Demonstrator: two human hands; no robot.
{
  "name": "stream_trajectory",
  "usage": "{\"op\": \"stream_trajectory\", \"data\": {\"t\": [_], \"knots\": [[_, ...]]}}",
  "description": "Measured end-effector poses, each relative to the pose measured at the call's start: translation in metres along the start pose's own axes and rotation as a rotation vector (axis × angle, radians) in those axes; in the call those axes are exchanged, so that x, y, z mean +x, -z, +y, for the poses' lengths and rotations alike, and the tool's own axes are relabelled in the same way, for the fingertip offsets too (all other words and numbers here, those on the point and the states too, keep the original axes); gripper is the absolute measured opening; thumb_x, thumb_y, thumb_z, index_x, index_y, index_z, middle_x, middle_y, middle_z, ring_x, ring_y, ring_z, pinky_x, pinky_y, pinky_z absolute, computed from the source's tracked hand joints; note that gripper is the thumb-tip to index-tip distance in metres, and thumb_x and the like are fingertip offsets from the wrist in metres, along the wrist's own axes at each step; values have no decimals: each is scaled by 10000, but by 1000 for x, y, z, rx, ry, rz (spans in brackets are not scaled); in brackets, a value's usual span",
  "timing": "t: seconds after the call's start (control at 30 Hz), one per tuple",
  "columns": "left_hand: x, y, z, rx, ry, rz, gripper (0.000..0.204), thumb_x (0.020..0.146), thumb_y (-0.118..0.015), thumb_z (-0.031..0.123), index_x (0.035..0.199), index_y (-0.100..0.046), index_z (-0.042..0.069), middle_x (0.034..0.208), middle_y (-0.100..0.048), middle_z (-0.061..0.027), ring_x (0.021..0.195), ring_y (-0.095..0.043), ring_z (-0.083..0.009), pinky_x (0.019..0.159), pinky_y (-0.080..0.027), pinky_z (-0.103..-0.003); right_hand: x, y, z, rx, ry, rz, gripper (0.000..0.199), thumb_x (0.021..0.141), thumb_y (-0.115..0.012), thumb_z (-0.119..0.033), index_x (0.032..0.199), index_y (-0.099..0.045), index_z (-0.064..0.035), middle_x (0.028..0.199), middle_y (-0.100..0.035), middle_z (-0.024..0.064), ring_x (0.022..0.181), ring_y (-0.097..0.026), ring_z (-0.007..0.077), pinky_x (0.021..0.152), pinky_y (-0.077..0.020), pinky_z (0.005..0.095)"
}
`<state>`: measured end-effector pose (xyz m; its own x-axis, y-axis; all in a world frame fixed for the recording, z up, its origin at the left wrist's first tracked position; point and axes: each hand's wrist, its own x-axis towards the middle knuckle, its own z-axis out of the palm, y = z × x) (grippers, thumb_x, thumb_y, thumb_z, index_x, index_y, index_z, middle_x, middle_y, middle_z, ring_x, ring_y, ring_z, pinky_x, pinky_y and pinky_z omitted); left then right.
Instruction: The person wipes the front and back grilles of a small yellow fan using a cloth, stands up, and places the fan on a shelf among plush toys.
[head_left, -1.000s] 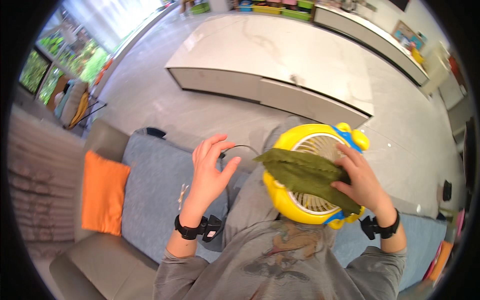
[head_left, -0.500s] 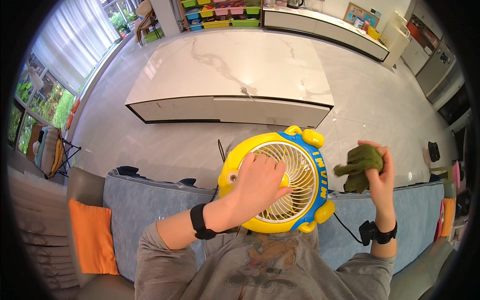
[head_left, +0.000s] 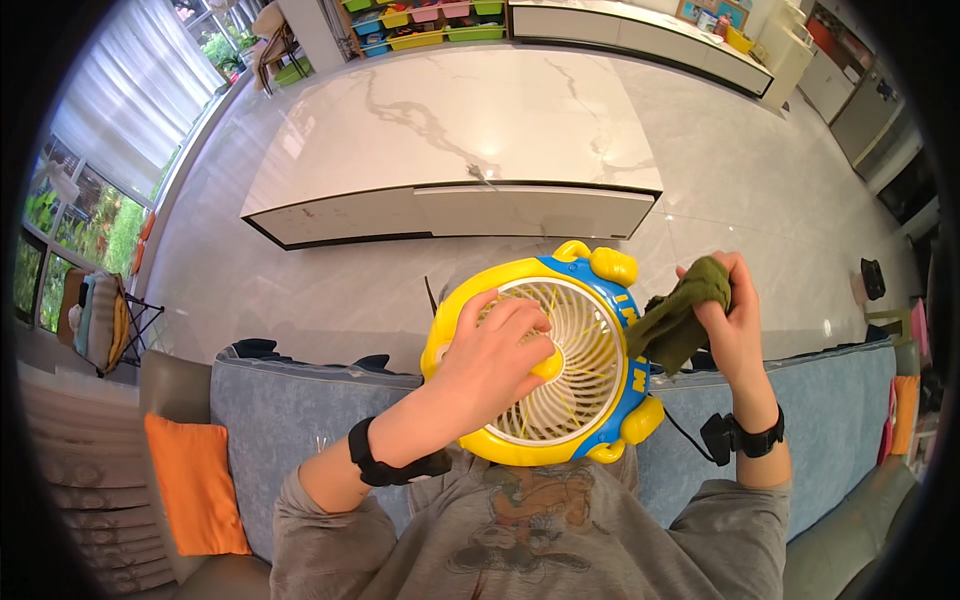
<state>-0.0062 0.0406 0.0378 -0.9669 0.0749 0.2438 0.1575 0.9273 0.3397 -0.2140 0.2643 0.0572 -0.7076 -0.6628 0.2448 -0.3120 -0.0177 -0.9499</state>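
A round yellow fan [head_left: 437, 322] with a blue side panel and a white grille [head_left: 600, 345] rests on my lap, its face turned up. My left hand [head_left: 490, 355] lies over the grille beside the yellow hub, fingers apart and slightly bent; the fingertips are partly hidden. To the right of the fan, my right hand [head_left: 738, 318] is closed around a crumpled dark green cloth [head_left: 680, 322]. One loose end of the cloth hangs against the blue panel, covering part of it. Both wrists carry black bands.
I sit on a blue sofa [head_left: 300, 410] with an orange cushion [head_left: 197, 485] at the left. Ahead stands a low white marble-topped table [head_left: 530, 120]. A black cord [head_left: 683, 435] runs at my right wrist. Toy bins [head_left: 415, 40] stand at the back; a folding stand with cloths [head_left: 100, 315] is far left.
My right hand has brought the green cloth leftward to the fan's blue edge. On the grille my left hand has shifted slightly left and down, its fingers more spread. The view has tilted slightly.
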Motion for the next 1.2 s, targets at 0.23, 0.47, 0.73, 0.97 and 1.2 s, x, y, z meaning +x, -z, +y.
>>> {"op": "stream_trajectory", "data": {"t": [0.23,0.47,0.73,0.97,1.2], "knots": [[-31,21,-39,-272,222,51,735,764,-811,293,1403,-501,103,1499,-382,-190,1408,-338,-369,1166,-240,-497,30,-10,2,153,-112,-153,416,867,-562,-76,1272,-480,-22,1258,-518,90,1153,-527,164,967,-449,305],[-71,-25,-44,-751,614,129,928,817,-773,280,1510,-243,-36,1468,-389,-264,1355,-417,-355,1103,-355,-425,44,-69,25,-809,469,-609,520,830,-642,-19,1336,-522,-23,1450,-415,213,1299,-436,417,1072,-403,461],[-70,-25,-36,-631,460,199,898,816,-762,289,1472,-261,-63,1436,-403,-270,1343,-413,-410,1106,-358,-427,65,-142,5,-606,660,-883,497,742,-647,20,1232,-578,-29,1354,-488,201,1212,-504,388,1023,-436,447],[-77,-34,-38,-733,556,262,919,758,-803,215,1477,-278,-14,1422,-438,-238,1312,-475,-340,1071,-401,-387,59,-159,6,-667,635,-817,415,747,-626,-18,1161,-599,-31,1280,-533,168,1187,-528,357,995,-450,423],[-73,-29,-39,-677,545,276,532,762,-763,155,1277,-640,116,1471,-384,-279,1324,-474,-358,1075,-390,-375,44,-98,19,-778,480,-621,468,715,-648,60,1172,-595,-23,1349,-498,162,1264,-483,371,1040,-434,443]]}}
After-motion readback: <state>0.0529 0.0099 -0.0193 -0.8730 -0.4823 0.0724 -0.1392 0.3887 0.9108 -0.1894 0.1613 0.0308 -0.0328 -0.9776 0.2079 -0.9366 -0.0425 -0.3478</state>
